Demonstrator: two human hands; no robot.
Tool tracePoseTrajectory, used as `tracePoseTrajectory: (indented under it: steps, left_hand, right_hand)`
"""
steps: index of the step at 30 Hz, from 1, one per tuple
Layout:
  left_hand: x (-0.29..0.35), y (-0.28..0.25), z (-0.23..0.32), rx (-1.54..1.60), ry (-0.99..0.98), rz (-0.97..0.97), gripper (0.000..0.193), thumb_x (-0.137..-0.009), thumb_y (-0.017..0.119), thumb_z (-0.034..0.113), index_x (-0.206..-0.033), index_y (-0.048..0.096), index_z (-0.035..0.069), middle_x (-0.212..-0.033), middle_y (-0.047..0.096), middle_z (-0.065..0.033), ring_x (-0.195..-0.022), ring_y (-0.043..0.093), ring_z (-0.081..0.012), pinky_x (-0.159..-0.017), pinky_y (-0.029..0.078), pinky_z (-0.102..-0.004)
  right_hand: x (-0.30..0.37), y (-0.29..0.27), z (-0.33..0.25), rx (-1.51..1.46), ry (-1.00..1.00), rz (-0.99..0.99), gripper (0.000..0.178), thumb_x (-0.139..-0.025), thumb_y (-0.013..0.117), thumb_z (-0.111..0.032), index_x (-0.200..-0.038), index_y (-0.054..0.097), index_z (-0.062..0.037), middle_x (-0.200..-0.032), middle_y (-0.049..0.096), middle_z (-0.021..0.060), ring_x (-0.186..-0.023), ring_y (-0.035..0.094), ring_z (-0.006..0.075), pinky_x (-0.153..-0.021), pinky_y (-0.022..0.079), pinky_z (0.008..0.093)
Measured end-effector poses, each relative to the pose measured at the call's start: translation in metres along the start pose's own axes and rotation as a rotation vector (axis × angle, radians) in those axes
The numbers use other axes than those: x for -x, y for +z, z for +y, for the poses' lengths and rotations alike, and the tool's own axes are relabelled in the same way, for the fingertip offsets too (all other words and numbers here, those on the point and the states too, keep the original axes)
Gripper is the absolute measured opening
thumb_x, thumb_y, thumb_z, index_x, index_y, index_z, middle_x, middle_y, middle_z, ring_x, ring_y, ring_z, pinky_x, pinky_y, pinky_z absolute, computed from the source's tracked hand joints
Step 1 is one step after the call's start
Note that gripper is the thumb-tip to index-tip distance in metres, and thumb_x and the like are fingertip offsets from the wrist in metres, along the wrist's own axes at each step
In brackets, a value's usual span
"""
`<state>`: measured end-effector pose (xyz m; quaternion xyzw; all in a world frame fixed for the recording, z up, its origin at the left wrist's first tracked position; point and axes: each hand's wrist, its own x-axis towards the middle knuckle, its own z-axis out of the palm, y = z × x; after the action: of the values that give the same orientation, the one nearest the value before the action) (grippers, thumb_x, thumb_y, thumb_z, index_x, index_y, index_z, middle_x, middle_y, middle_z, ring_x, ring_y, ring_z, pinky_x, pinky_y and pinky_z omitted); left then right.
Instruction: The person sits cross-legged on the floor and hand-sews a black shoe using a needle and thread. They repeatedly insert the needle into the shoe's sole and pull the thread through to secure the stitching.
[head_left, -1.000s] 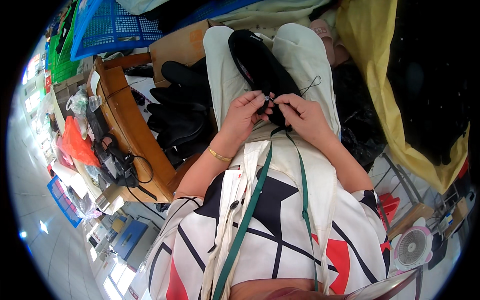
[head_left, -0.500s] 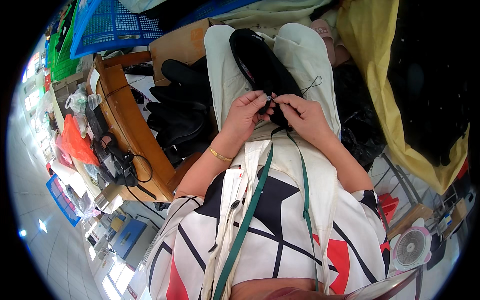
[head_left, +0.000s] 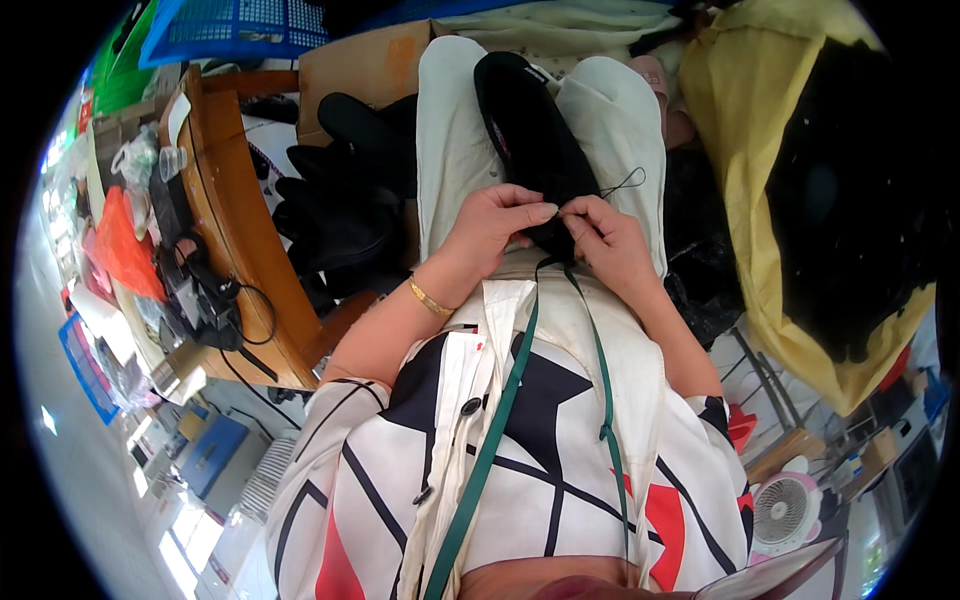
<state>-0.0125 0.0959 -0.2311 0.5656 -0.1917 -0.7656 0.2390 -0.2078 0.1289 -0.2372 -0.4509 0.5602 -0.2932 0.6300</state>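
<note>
A black shoe point(head_left: 560, 150) rests on my lap between my thighs, its near end under my fingers. My left hand point(head_left: 488, 228) is closed on that near end, thumb stretched along the top toward the right fingertips. Thumb and forefinger of my right hand point(head_left: 612, 242) pinch together right beside the left thumb tip; what sits between them is too small to make out. Out past the right knuckles, a thin dark thread point(head_left: 628, 180) curls in a loop over my light trousers. My fingers cover part of the shoe.
Several black shoes point(head_left: 345, 220) are piled at my left, beside a wooden stool or chair point(head_left: 235, 200) and a cardboard box point(head_left: 365, 72). A yellow cloth-like sack point(head_left: 740, 130) with black contents stands at right. Green cords point(head_left: 515, 365) hang down my front.
My left thumb tip has come up against the right fingertips. The small shiny bit that showed between my hands is no longer visible. The whole view has shifted slightly.
</note>
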Motion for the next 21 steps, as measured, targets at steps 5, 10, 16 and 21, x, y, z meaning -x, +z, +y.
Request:
tracePoseTrajectory:
  steps: [5,10,16,21]
  left_hand:
    - [-0.001,0.002,0.002,-0.029,-0.048,0.018,0.021,-0.081,0.079,0.013,-0.096,0.067,0.005,-0.088,0.069,-0.0022,-0.076,0.063,-0.0103,-0.059,0.046,-0.0232]
    - [0.000,0.001,0.001,-0.042,-0.017,0.020,0.021,-0.080,0.080,0.013,-0.096,0.067,0.005,-0.089,0.068,-0.0013,-0.077,0.062,-0.0092,-0.060,0.045,-0.0231]
    - [0.000,0.001,-0.005,-0.054,0.070,0.012,0.022,-0.079,0.080,0.014,-0.095,0.068,0.005,-0.089,0.067,0.0004,-0.076,0.059,-0.0070,-0.060,0.045,-0.0221]
    - [0.000,-0.002,-0.002,-0.073,0.091,-0.018,0.021,-0.079,0.080,0.014,-0.094,0.068,0.006,-0.087,0.067,0.0008,-0.074,0.058,-0.0071,-0.060,0.045,-0.0222]
  right_hand:
    - [-0.003,0.004,-0.001,-0.019,0.069,-0.002,0.008,-0.096,0.060,-0.009,-0.100,0.063,-0.0032,-0.070,0.060,0.0018,-0.059,0.057,0.0077,-0.055,0.045,0.0236]
    - [-0.005,0.008,-0.005,-0.009,0.101,0.005,0.007,-0.096,0.060,-0.008,-0.099,0.062,-0.0024,-0.070,0.060,0.0011,-0.060,0.056,0.0063,-0.055,0.044,0.0226]
    - [-0.007,0.001,0.010,-0.053,0.040,-0.060,0.008,-0.096,0.059,-0.007,-0.102,0.062,-0.0031,-0.072,0.057,-0.0036,-0.060,0.051,0.0049,-0.055,0.041,0.0209]
    - [-0.013,-0.010,0.028,-0.132,-0.050,-0.125,0.010,-0.097,0.058,-0.008,-0.106,0.063,-0.0045,-0.075,0.054,-0.0056,-0.060,0.046,0.0035,-0.054,0.038,0.0191]
